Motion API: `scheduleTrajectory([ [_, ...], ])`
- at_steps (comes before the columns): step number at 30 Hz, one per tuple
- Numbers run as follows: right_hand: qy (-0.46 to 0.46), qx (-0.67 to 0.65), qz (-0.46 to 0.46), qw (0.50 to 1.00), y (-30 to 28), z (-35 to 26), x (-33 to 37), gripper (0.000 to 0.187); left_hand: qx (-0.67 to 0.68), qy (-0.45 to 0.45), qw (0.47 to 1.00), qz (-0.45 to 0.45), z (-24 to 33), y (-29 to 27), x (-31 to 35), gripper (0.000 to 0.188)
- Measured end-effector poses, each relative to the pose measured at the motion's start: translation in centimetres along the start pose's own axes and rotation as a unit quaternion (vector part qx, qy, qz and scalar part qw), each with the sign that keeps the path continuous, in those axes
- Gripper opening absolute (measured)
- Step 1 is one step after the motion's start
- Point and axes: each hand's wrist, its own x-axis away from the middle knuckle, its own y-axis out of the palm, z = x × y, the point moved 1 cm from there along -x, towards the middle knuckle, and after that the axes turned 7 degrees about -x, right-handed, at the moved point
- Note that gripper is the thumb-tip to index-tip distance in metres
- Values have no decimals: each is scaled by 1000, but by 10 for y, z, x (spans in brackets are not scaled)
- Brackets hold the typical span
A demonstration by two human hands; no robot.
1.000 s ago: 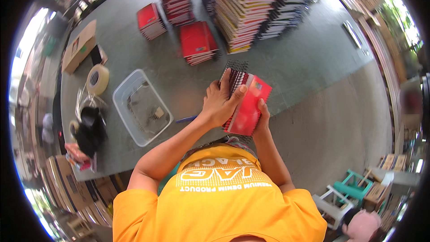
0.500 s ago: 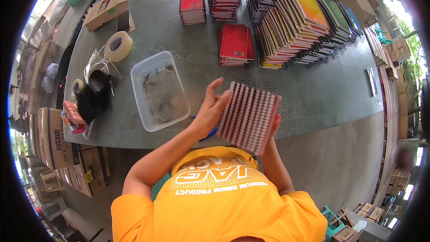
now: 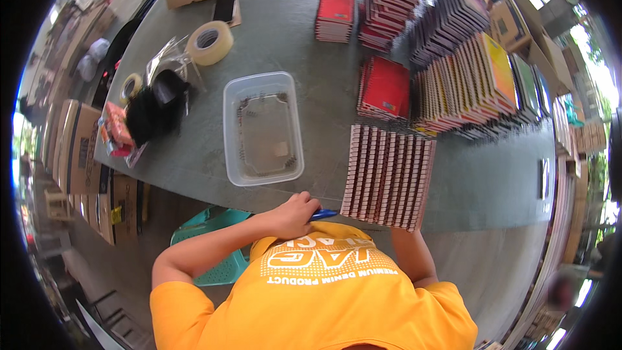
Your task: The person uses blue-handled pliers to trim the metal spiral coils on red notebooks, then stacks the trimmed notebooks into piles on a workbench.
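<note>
Left grip point(image 3: 298, 215) pinches a blue tool point(image 3: 325, 214) beside the gray table point(image 3: 492, 178), cartons point(image 3: 84, 149) farther left.

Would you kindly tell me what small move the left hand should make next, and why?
Probably lift the blue tool toward the spiral-bound bundle: the left hand appears closed on the tool, and the bundle sits just beside it, coils facing up, with the right forearm reaching to its lower edge.
</note>
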Motion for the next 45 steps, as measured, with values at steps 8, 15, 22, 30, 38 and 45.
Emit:
scheduleTrajectory([
  [8, 85, -9, 8, 996, -10, 6, -42, 62, -69, -197, 845, 493, -83, -106, 64, 22],
  [15, 114, -3, 24, 993, -17, 5, -54, 61, 102, -179, 892, 403, -78, -94, 19, 24],
  [22, 128, 5, 38, 991, -16, -3, -56, 60, -180, -17, 934, 307, -23, -140, 22, 36],
  [30, 132, 7, 41, 990, -14, -7, -58, 59, -401, 53, 858, 316, -10, -153, 14, 43],
  [38, 138, 6, 41, 989, -18, -7, -62, 57, -409, 56, 856, 312, -18, -157, 14, 42],
  [45, 142, 4, 59, 988, -8, -4, -63, 57, -407, 59, 869, 277, -21, -155, 13, 43],
])
